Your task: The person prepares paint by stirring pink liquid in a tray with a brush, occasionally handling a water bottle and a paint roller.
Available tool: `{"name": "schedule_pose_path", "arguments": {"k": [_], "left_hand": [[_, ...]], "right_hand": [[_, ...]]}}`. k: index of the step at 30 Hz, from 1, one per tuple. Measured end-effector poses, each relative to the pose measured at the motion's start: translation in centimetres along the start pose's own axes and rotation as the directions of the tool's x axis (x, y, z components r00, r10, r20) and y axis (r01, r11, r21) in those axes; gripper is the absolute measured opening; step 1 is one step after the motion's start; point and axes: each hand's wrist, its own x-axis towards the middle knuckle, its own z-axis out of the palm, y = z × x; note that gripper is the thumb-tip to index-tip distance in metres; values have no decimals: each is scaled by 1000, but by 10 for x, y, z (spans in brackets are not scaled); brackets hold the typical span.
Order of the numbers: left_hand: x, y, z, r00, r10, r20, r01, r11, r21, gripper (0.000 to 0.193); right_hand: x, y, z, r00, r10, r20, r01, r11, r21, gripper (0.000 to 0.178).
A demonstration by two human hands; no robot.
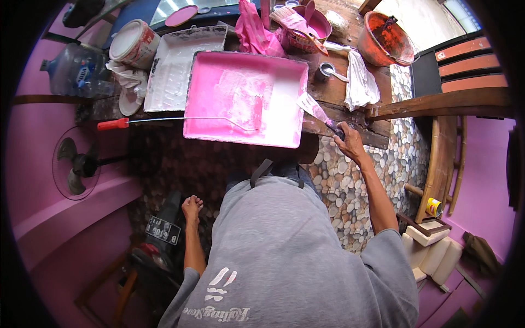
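Note:
My right hand (350,142) is wrapped round the dark handle of a putty knife (315,107). The knife's wide, paint-smeared blade points up and left, its tip at the right rim of a pink paint tray (216,93). Inside that tray lies a paint roller (256,113), its cover coated pink. Its wire frame crosses the tray's left rim, and the red handle (113,124) sticks out beyond it. Low on the left, away from the table, my left hand (192,209) hangs with its fingers curled in and nothing visible in them.
A white paint tray (183,71) and a lidded bucket (134,44) stand to the left. Behind are pink plastic (257,33) and a brush (292,23) on a paint pot. An orange bucket (384,41) and a white cloth (361,82) are at right. A wooden beam (437,105) juts out.

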Motion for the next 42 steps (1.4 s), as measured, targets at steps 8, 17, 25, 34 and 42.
{"name": "schedule_pose_path", "arguments": {"k": [8, 17, 25, 34, 42], "left_hand": [[53, 88, 23, 970, 164, 180, -179, 981, 71, 20], [64, 91, 24, 938, 257, 234, -298, 940, 164, 19], [56, 80, 17, 954, 191, 230, -241, 947, 214, 19], [57, 79, 25, 938, 192, 289, -264, 935, 236, 20], [57, 67, 23, 937, 203, 285, -275, 931, 241, 22]], "right_hand": [[29, -77, -26, 946, -216, -244, 221, 975, -6, 28], [44, -113, -21, 985, -168, -33, 167, 986, -10, 22], [30, -117, -13, 989, -103, -101, 111, 991, 74, 23], [19, -145, -10, 996, -61, -68, 64, 997, 36, 20], [12, -154, -7, 1000, 1, -21, 2, 985, 173, 22]]}}
